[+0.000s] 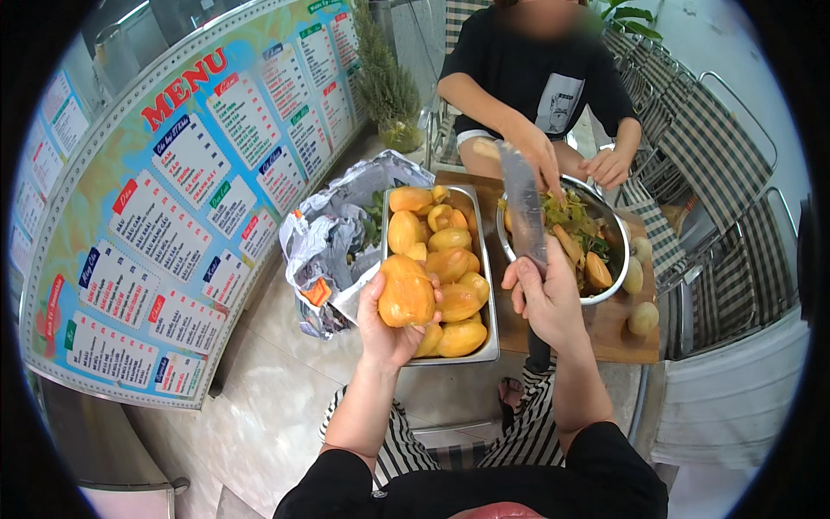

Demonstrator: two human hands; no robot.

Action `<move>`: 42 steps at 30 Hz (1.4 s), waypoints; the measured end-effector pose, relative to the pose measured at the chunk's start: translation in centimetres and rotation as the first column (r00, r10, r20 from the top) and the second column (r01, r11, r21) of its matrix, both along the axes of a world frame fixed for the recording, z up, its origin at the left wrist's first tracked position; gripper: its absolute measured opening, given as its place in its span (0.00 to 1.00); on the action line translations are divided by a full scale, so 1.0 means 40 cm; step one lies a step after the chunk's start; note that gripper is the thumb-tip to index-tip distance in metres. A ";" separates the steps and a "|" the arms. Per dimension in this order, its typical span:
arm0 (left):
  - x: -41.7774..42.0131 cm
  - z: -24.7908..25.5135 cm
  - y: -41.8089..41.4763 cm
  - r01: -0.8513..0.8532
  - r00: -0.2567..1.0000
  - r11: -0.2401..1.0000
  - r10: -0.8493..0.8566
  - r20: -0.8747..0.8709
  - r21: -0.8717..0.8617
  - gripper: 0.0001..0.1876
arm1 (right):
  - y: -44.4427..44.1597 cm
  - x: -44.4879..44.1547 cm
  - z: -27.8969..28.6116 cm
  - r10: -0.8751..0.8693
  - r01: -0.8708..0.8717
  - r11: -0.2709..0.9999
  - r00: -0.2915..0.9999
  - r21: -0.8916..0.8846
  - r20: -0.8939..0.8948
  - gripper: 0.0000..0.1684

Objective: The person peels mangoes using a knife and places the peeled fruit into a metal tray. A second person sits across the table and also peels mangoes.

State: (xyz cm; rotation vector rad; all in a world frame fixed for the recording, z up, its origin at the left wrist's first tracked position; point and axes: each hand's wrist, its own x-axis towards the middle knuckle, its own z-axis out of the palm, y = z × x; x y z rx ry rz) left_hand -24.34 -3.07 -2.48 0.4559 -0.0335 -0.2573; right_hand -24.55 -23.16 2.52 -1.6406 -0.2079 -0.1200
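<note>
A peeled orange-fleshed fruit [406,292] rests in my left hand [384,331], the fingers wrapped around its sides and underside. Beneath and beyond it, a rectangular metal tray [494,318] is heaped with several similar peeled fruits [452,265]. My right hand [548,295] grips a broad-bladed knife [524,201], its blade rising away from me past the near left rim of a round metal bowl [624,272]. In the bowl lie peelings [570,214], green leaves and orange fruit pieces [597,270]. My grip hides part of the knife.
A wooden board [603,347] lies under the bowl, with several pale unpeeled fruits [642,318] on its right. Opposite, a person [519,84] reaches into the bowl. A bag-lined container [324,253] stands left of the tray. A menu board [194,214] and folded checked chairs [720,149] flank the space.
</note>
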 end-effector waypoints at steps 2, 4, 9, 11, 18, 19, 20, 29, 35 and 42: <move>-0.001 0.001 0.002 -0.006 1.000 1.000 0.006 -0.004 -0.007 0.31 | -0.001 -0.003 -0.025 0.098 -0.093 0.995 0.987 0.046 -0.125 0.10; 0.003 0.003 0.005 -0.014 1.000 1.000 0.015 -0.019 0.025 0.31 | -0.005 -0.003 -0.050 0.160 -0.144 0.986 0.962 0.086 -0.224 0.11; -0.005 0.000 0.003 -0.012 1.000 1.000 0.012 -0.002 0.021 0.31 | -0.003 -0.012 -0.043 0.128 -0.115 0.991 0.967 0.072 -0.220 0.14; -0.012 0.007 -0.003 -0.019 1.000 0.999 0.019 -0.013 0.037 0.31 | -0.006 -0.011 -0.052 0.130 -0.113 0.990 0.966 0.087 -0.222 0.14; 0.000 -0.007 -0.002 0.034 0.999 0.998 -0.034 0.008 -0.046 0.31 | -0.016 0.000 -0.044 0.107 -0.093 0.993 0.969 0.074 -0.222 0.07; 0.001 -0.005 -0.005 0.032 0.999 0.999 -0.032 0.004 -0.041 0.31 | -0.023 -0.003 -0.041 0.094 -0.083 0.995 0.973 0.061 -0.209 0.07; 0.001 -0.009 -0.007 0.034 0.999 0.999 -0.034 -0.004 -0.039 0.31 | -0.033 -0.002 -0.060 0.103 -0.095 0.994 0.977 0.048 -0.187 0.16; -0.003 -0.014 -0.020 0.001 0.999 1.000 -0.002 -0.044 -0.024 0.31 | -0.060 0.022 -0.086 0.076 -0.070 0.997 0.973 0.033 -0.220 0.15; -0.004 -0.008 -0.015 0.011 0.999 1.000 -0.012 -0.047 -0.025 0.31 | -0.052 0.029 -0.087 0.074 -0.066 0.997 0.972 0.044 -0.223 0.15; 0.003 -0.010 -0.015 0.035 0.999 0.999 -0.035 0.014 0.017 0.33 | -0.043 0.023 -0.068 0.054 -0.038 0.997 0.965 0.067 -0.258 0.12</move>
